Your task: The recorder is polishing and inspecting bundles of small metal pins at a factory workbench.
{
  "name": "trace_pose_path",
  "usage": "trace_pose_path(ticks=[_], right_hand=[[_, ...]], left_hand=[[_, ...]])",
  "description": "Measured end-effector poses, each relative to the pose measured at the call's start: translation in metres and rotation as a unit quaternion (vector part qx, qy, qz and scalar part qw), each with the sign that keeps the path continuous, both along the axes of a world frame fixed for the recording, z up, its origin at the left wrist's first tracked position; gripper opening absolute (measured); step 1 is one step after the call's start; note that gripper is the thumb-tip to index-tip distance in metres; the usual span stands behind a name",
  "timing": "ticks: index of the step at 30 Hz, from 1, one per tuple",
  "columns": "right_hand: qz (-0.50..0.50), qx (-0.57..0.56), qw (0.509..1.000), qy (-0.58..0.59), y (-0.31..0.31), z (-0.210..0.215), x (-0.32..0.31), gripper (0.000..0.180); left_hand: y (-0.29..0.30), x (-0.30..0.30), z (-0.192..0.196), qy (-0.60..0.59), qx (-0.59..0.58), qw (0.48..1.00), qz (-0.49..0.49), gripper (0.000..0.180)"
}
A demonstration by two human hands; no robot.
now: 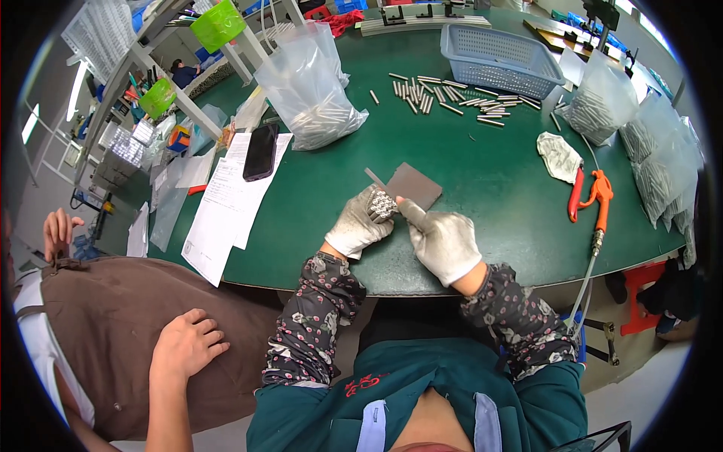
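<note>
Bright, even overhead light, no hard shadows. Soft shadow under the gloved hands on the green table [489,181]. Glare on the plastic bags [309,83] far left and at the right edge, plus a blown-out window far left. Strong fisheye: table edge bows, black vignette in the corners. Centre sharp, rim soft and smeared.

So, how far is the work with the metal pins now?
Done, apparently: bagged pins beside the phone. In hand: the left hand grips a bundle of pins, and the right hand touches it, over a grey pad. Left: loose pins scattered by the blue basket.
</note>
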State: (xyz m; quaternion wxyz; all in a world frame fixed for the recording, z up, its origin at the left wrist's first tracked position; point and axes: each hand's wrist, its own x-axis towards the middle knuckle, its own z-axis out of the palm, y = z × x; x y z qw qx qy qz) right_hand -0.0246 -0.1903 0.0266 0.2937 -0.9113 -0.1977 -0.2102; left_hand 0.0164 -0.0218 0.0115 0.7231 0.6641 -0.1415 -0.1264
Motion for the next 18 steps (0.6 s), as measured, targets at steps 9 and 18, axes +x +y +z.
trace_pose_path(ticks=[9,18], right_hand=[[0.02,0.038,0.999,0.023,0.012,0.0,-0.013,0.038],[0.018,0.113,0.993,-0.002,0.001,-0.008,0.002,0.035]], left_hand=[[0.037,0.0,-0.006,-0.151,0.239,0.959,0.018,0.037],[0.008,-0.006,-0.006,-0.196,0.185,0.962,0.033,0.043]])
